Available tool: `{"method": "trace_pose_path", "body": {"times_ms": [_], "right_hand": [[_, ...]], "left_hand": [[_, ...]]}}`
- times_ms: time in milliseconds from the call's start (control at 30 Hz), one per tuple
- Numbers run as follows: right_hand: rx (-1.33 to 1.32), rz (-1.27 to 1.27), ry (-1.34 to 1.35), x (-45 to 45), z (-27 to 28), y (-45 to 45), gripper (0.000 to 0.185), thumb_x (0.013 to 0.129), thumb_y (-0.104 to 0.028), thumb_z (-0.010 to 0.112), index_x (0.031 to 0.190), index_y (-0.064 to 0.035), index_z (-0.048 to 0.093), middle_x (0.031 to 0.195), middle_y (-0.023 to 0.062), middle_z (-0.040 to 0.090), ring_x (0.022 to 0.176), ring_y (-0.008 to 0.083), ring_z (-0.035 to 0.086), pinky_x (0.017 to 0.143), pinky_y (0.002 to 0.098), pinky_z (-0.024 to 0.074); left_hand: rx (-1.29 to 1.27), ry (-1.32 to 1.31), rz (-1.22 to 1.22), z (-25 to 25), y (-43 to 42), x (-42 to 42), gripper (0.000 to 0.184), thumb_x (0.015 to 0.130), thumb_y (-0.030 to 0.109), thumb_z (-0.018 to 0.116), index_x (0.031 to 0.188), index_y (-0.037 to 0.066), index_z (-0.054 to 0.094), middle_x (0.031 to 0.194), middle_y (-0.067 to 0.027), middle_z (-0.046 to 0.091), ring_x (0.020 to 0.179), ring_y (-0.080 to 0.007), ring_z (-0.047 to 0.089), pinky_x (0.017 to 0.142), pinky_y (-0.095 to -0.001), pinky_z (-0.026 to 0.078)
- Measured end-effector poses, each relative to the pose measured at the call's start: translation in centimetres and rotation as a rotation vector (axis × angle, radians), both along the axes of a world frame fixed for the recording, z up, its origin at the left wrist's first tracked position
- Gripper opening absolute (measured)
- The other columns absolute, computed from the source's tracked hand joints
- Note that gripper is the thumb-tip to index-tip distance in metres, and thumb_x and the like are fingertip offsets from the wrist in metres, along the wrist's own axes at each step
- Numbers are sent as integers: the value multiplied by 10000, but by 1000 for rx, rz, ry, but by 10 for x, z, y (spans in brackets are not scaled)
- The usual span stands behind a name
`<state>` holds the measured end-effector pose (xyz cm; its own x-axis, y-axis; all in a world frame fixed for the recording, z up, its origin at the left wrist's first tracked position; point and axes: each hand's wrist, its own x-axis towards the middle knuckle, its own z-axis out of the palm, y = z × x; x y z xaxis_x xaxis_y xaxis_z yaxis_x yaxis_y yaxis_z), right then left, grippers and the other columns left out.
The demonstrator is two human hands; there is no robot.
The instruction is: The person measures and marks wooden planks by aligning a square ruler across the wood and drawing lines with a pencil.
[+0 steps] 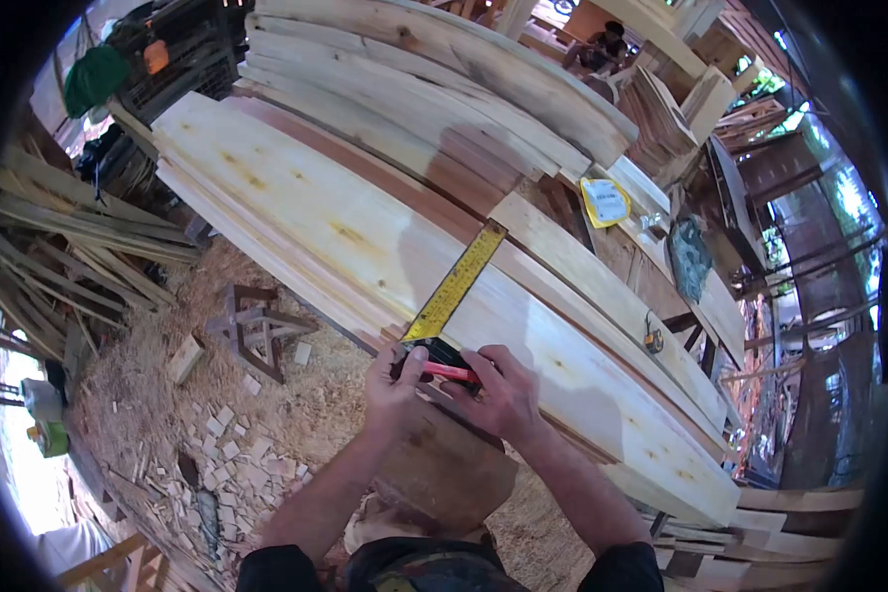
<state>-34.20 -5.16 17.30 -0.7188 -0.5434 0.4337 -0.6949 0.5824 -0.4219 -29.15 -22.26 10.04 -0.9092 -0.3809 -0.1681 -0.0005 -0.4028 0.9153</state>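
A tape measure (454, 286) with a yellow marked blade and a dark body lies across a pale, wide plank (335, 232). Its blade reaches toward the plank's far edge. My left hand (393, 390) is closed round the body at the near edge, thumb on top. Against the body's right side, my right hand (503, 393) has its fingers bent round it. A red bar-shaped piece (449, 372) shows between the two hands; whether it belongs to the tape measure or is separate, I cannot tell.
More long boards (414, 89) lie beyond the plank. A yellow-and-white packet (605, 202) and another small tape measure (653, 336) rest farther right. On the sawdust-covered floor stands a small wooden trestle (257, 331) near scattered offcuts (252, 462). A person (602, 47) sits in the background.
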Motion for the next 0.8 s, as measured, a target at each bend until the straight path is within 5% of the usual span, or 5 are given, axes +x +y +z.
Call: {"method": "trace_pose_path", "body": {"times_ms": [233, 800], "right_hand": [[-21, 26, 34, -4, -6, 3, 517, 762, -300, 938, 1144, -15, 739, 1008, 138, 686, 800, 297, 717, 656, 401, 598], [-41, 14, -25, -9, -2, -2, 455, 726, -223, 946, 1064, -10, 727, 970, 145, 685, 724, 284, 717, 585, 383, 599]], "left_hand": [[175, 5, -33, -16, 2, -1, 211, 1138, 189, 553, 1199, 22, 667, 1009, 15, 662, 930, -63, 618, 863, -249, 538], [45, -61, -22, 5, 2, -1, 226, 1116, 244, 616, 1095, 25, 670, 880, 64, 584, 802, -31, 520, 711, -234, 451]]}}
